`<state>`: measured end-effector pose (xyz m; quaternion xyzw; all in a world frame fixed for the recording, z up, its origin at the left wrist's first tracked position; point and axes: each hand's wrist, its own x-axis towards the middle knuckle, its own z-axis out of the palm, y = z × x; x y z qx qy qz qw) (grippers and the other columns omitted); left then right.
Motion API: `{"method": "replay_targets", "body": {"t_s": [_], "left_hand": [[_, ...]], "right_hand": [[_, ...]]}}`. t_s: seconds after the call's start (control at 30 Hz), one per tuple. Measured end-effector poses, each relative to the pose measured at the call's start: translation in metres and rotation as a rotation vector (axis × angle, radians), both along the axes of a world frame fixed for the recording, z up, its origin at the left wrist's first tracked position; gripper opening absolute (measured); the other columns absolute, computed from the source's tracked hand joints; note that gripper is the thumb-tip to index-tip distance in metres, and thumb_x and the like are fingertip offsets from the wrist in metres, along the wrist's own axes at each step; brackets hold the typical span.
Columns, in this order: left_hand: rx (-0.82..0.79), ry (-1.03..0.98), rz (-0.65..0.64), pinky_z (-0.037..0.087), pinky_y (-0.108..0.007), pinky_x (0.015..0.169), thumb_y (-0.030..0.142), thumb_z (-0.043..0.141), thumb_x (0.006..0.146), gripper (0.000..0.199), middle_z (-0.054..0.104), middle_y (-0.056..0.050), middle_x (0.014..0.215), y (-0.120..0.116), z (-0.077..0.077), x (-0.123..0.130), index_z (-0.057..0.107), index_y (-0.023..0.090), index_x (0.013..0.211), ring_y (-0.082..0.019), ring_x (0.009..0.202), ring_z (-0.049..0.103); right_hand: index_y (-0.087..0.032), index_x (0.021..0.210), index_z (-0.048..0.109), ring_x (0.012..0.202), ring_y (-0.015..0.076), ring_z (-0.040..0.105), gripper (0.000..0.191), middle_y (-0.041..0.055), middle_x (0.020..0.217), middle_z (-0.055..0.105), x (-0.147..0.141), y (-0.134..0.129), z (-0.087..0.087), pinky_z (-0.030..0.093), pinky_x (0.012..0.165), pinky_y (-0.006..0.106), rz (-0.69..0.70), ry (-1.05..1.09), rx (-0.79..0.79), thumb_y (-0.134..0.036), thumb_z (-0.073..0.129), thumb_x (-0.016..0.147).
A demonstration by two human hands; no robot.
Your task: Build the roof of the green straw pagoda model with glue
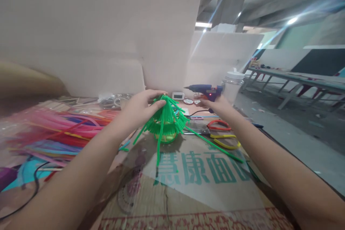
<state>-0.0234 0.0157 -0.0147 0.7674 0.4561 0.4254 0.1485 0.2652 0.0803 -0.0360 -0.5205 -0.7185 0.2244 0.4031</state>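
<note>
A green pipe-cleaner tree (168, 126) with layered fringes stands on the printed sheet in the middle of the table. My left hand (141, 105) is closed at its top, thumb and fingers pinching the tip. Several long green strands hang loose from the tree toward me and to the right. To the right of the tree, my right hand (217, 103) is wrapped round the handle of a blue glue gun (202, 88). A small red light glows on the gun, and its nozzle points left, above and apart from the tree.
Pink, red and blue pipe cleaners (81, 125) lie heaped at the left. Red-handled scissors (219, 125) and a yellow-handled tool (226, 142) rest near my right forearm. Behind are a small white digital display (178, 95), a clear bottle (233, 84) and white foam boards (102, 36).
</note>
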Motion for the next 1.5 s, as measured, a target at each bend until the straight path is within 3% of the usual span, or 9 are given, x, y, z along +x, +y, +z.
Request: {"method": "replay_targets", "body": {"t_s": [0.07,0.13,0.3,0.63,0.77,0.93,1.17,1.4,1.5], "left_hand": [[0.010,0.013,0.004,0.051,-0.042,0.098,0.042,0.058,0.089,0.035,0.070,-0.005,0.120,-0.002,0.001,0.001,0.068,0.025,0.118,-0.025,0.108,0.066],[0.021,0.033,0.008,0.050,-0.041,0.099,0.041,0.057,0.090,0.035,0.070,-0.005,0.121,-0.005,0.002,0.002,0.068,0.024,0.119,-0.025,0.108,0.066],[0.021,0.055,0.000,0.049,-0.039,0.100,0.042,0.055,0.092,0.036,0.069,-0.005,0.123,-0.007,0.003,0.004,0.067,0.023,0.120,-0.024,0.110,0.065],[0.027,0.070,0.020,0.049,-0.040,0.100,0.041,0.056,0.091,0.037,0.068,-0.005,0.124,-0.003,0.002,0.002,0.066,0.023,0.122,-0.024,0.114,0.063],[0.036,0.089,0.028,0.048,-0.040,0.101,0.041,0.055,0.091,0.037,0.069,-0.004,0.123,-0.004,0.003,0.002,0.066,0.023,0.122,-0.024,0.112,0.064],[0.042,0.082,0.039,0.048,-0.039,0.101,0.042,0.056,0.091,0.038,0.070,-0.005,0.121,-0.005,0.003,0.002,0.067,0.022,0.121,-0.024,0.111,0.065],[0.047,0.122,0.042,0.048,-0.040,0.100,0.041,0.055,0.091,0.036,0.070,-0.004,0.122,-0.009,0.007,0.004,0.068,0.023,0.119,-0.025,0.112,0.064],[0.060,0.119,0.047,0.047,-0.039,0.101,0.042,0.054,0.092,0.035,0.070,-0.004,0.122,-0.011,0.007,0.005,0.067,0.024,0.119,-0.024,0.111,0.064],[0.061,0.126,0.058,0.047,-0.039,0.101,0.041,0.054,0.092,0.035,0.070,-0.004,0.121,-0.011,0.007,0.006,0.068,0.024,0.119,-0.024,0.111,0.064]], "right_hand": [[-0.017,0.107,0.067,0.091,0.0242,0.071,0.028,0.0119,0.104,0.074,-0.003,-0.022,0.008,0.057,0.079,0.036,0.134,0.170,0.067,-0.034,0.063,0.084],[-0.017,0.096,0.066,0.082,0.0218,0.070,0.025,0.0082,0.090,0.074,-0.006,-0.044,0.013,0.056,0.079,0.037,0.230,0.234,0.111,-0.037,0.069,0.080],[-0.018,0.082,0.064,0.071,0.0189,0.063,0.034,0.0047,0.076,0.068,-0.009,-0.072,0.015,0.053,0.068,0.033,0.283,0.106,0.189,-0.051,0.070,0.079],[-0.018,0.077,0.067,0.066,0.0176,0.064,0.036,0.0036,0.071,0.069,-0.017,-0.076,0.013,0.050,0.060,0.028,0.285,0.049,0.275,-0.054,0.071,0.077],[-0.019,0.076,0.062,0.064,0.0160,0.062,0.029,0.0014,0.070,0.067,-0.021,-0.077,0.011,0.050,0.060,0.028,0.254,0.059,0.202,-0.043,0.077,0.073],[-0.018,0.092,0.065,0.077,0.0201,0.067,0.031,0.0052,0.085,0.072,-0.023,-0.073,0.010,0.053,0.068,0.032,0.256,0.088,0.141,-0.043,0.074,0.075],[-0.020,0.078,0.063,0.064,0.0172,0.062,0.026,0.0025,0.069,0.067,-0.015,-0.074,0.018,0.051,0.061,0.030,0.206,-0.008,0.204,-0.044,0.072,0.076],[-0.018,0.089,0.064,0.072,0.0182,0.065,0.030,0.0037,0.080,0.070,-0.017,-0.078,0.015,0.052,0.064,0.030,0.327,-0.003,0.153,-0.044,0.073,0.077],[-0.019,0.086,0.066,0.069,0.0163,0.063,0.027,0.0017,0.077,0.068,-0.018,-0.079,0.014,0.049,0.061,0.027,0.260,-0.057,0.199,-0.043,0.073,0.077]]}}
